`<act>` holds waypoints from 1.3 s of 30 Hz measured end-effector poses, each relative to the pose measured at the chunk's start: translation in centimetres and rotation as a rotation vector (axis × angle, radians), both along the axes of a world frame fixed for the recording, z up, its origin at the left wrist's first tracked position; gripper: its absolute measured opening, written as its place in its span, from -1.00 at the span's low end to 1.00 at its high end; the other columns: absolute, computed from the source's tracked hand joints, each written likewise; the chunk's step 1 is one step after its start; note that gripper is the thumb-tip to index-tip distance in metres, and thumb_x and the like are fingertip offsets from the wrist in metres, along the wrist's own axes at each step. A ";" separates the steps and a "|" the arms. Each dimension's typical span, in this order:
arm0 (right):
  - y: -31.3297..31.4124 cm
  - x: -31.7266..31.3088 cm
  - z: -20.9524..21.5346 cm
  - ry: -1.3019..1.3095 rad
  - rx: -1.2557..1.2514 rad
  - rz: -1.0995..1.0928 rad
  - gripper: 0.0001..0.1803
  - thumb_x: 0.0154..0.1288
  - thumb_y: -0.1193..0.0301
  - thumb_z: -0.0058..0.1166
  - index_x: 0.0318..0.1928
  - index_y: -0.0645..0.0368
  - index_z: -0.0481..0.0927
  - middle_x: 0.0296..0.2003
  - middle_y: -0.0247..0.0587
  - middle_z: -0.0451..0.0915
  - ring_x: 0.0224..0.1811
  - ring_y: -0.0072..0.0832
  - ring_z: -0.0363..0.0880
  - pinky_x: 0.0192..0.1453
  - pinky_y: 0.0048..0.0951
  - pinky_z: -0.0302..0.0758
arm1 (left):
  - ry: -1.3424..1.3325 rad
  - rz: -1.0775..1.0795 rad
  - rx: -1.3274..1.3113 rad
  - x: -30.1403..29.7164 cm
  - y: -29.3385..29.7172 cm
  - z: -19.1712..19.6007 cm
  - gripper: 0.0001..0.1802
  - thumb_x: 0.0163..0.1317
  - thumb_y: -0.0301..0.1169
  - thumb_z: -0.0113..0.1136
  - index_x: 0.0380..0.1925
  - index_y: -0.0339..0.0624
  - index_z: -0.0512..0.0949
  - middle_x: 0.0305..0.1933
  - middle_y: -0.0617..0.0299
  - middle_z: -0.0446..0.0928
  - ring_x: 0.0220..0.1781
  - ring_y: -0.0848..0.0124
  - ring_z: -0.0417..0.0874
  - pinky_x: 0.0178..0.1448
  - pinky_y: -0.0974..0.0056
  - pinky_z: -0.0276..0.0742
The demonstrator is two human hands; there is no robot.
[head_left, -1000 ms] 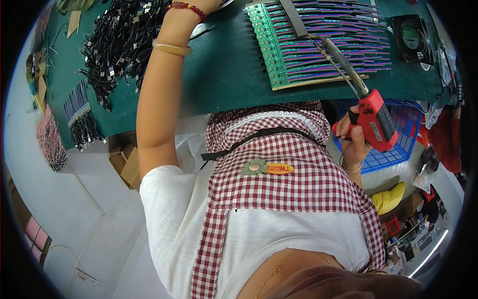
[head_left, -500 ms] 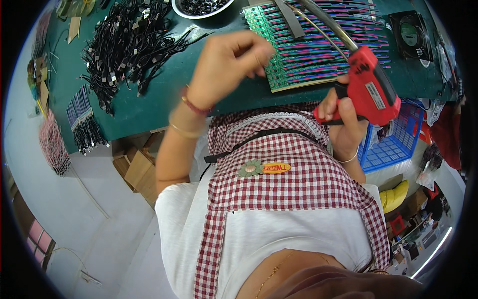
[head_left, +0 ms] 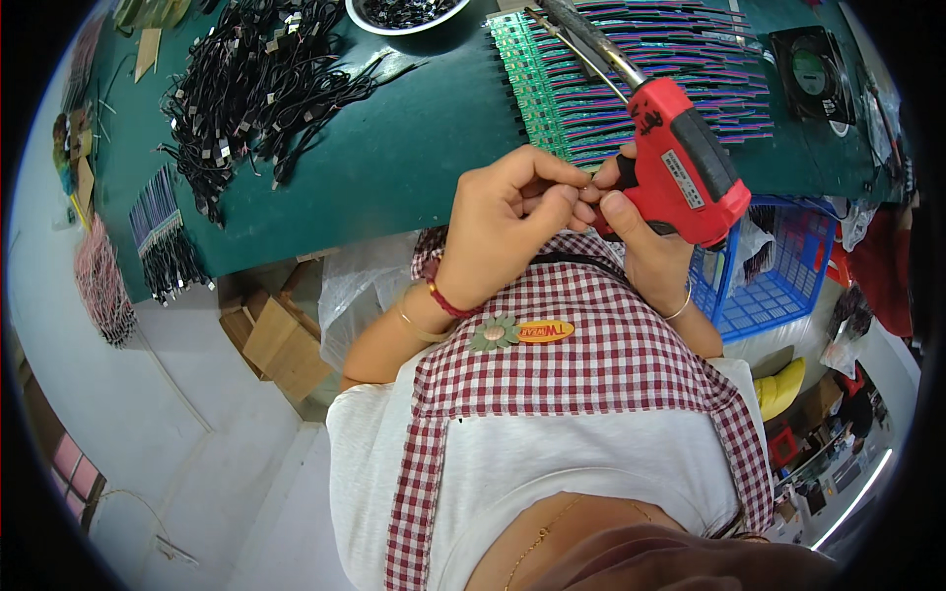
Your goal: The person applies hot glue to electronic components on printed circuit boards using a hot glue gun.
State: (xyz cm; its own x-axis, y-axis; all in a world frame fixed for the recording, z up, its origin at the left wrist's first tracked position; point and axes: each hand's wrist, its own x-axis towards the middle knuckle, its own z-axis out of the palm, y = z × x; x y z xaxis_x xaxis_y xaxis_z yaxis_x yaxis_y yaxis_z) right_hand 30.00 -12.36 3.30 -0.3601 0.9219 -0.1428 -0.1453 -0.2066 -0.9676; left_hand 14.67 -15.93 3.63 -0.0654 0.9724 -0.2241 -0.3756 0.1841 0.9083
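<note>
Right hand (head_left: pixel 645 241): I saw it wrapped round the red soldering gun (head_left: pixel 676 148);
Left hand (head_left: pixel 503 212): fingers curled, touching the right; its pinch I couldn't tell

The soldering gun (head_left: pixel 675 143) is smooth plastic, its barrel (head_left: pixel 623 67) metal, the apron (head_left: pixel 572 369) cloth.

Counted two grips: left hand (head_left: pixel 512 222), right hand (head_left: pixel 652 234). One red soldering gun (head_left: pixel 675 148). One table (head_left: pixel 394 148). One white bowl (head_left: pixel 404 32); dark pieces (head_left: pixel 404 12) inside too many to tally. One black cable heap (head_left: pixel 256 108), strands too tangled to number. One blue basket (head_left: pixel 778 295). One checked apron (head_left: pixel 562 379) bore two badges (head_left: pixel 495 333). Wrist bands (head_left: pixel 448 300): two left, one right. Green circuit boards (head_left: pixel 532 89) defied clear count.
</note>
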 end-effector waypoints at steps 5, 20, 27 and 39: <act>0.0 0.0 0.0 -0.091 0.121 0.098 -0.59 0.17 0.60 0.06 0.04 0.27 0.31 -0.18 -0.19 0.45 -0.14 -0.48 0.47 -0.03 -0.43 0.45 | 0.438 0.026 0.190 0.9 -0.3 0.2 -0.80 0.14 -0.70 0.02 -0.19 -0.43 0.43 -0.28 0.03 0.57 -0.25 0.33 0.66 -0.25 0.35 0.62; -0.3 1.0 -2.2 -0.359 0.342 0.046 -0.71 0.10 0.57 0.15 -0.13 0.32 0.45 -0.31 -0.19 0.53 -0.33 -0.51 0.55 -0.26 -0.52 0.48 | 0.782 0.020 0.199 0.7 -0.6 0.3 -0.85 0.06 -0.66 0.13 -0.32 -0.35 0.49 -0.42 0.06 0.60 -0.37 0.36 0.69 -0.33 0.40 0.56; -0.6 0.9 -1.8 -0.362 0.225 0.171 -0.72 0.11 0.56 0.15 -0.14 0.31 0.47 -0.33 -0.20 0.54 -0.33 -0.55 0.55 -0.25 -0.54 0.48 | 0.738 -0.293 0.025 -1.4 -0.7 1.3 -0.95 0.08 -0.58 0.10 -0.43 -0.36 0.50 -0.51 0.11 0.59 -0.54 0.48 0.63 -0.46 0.47 0.49; -2.2 6.9 -3.2 -0.297 0.188 0.038 -0.52 0.29 0.35 -0.03 0.14 0.35 0.27 -0.59 -0.34 0.32 -0.59 -0.64 0.22 -0.41 -0.54 0.26 | 0.178 -0.389 -0.418 -5.3 2.9 -3.3 -0.86 0.14 -0.45 0.10 -0.49 -0.31 0.45 -0.59 0.22 0.53 -0.67 0.64 0.46 -0.63 0.59 0.28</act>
State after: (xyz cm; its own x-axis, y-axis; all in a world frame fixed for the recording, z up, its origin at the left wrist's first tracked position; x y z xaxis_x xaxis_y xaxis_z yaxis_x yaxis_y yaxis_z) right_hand 36.93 -14.61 0.14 -0.3629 0.9288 -0.0756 0.1523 -0.0210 -0.9881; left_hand 9.35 -13.01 0.32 0.2065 0.7643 -0.6109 -0.0577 0.6328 0.7721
